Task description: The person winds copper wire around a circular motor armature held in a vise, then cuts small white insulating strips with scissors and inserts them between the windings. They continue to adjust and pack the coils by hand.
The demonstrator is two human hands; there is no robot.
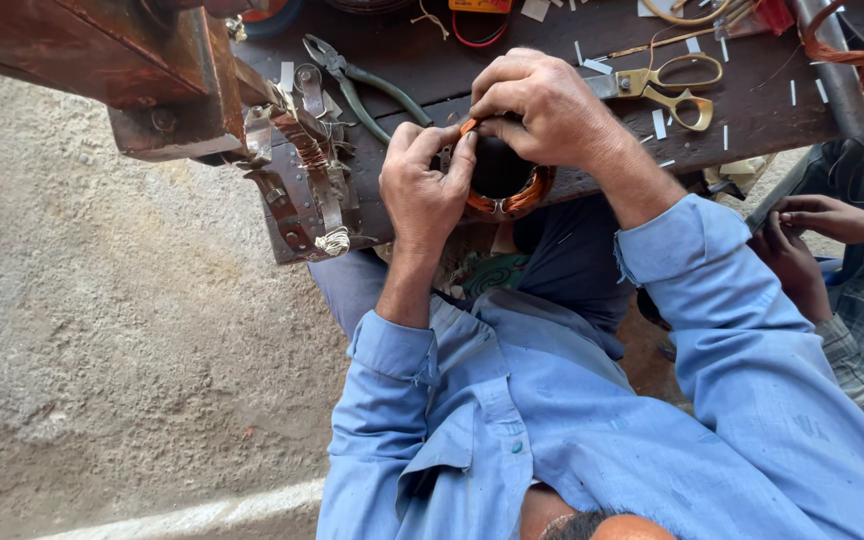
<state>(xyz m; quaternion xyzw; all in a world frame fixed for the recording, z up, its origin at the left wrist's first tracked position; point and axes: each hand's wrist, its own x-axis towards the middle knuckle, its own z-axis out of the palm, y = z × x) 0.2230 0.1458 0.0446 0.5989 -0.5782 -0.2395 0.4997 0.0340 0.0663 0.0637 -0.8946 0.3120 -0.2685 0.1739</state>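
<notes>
A round motor stator (505, 190) with copper-coloured wire windings rests at the near edge of a dark wooden workbench (752, 110). My left hand (422, 185) grips its left side, fingertips pressed on the winding. My right hand (542, 105) curls over its top rim, fingers pinching the copper coil there. Both blue shirt sleeves reach up from the bottom of the view. The stator's far side is hidden under my right hand.
Green-handled pliers (367, 85) lie left of the hands, brass-handled scissors (667, 85) to the right. A rusty winding jig (302, 160) with copper wire juts from the bench's left. White paper strips litter the bench. Another person's hands (812, 225) sit at the right. Concrete floor (102, 330) spreads left.
</notes>
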